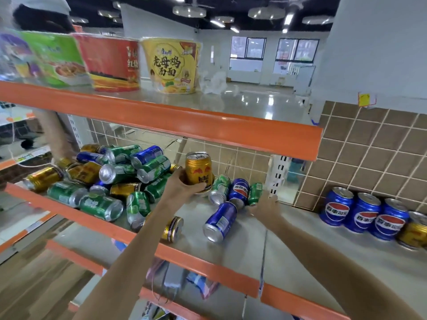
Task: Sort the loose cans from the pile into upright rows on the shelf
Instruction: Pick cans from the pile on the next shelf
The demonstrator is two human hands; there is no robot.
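A pile of green, blue and gold cans (120,174) lies on its side on the middle shelf (300,245). My left hand (182,184) grips a gold Red Bull can (199,170) and holds it upright above the shelf. My right hand (265,205) reaches to a small green can (255,194) lying next to a blue Pepsi can (239,192), with its fingers around the can's end. Another blue can (220,221) and a gold can (172,229) lie loose near the shelf's front. At the right, three blue Pepsi cans (362,214) stand upright in a row with a gold can (414,232) beside them.
The upper shelf (208,125) with an orange edge holds instant noodle bowls (171,65) and hangs low over the cans. A tiled wall (369,158) backs the shelf on the right. Another person's arm (57,135) reaches in behind the pile at the left.
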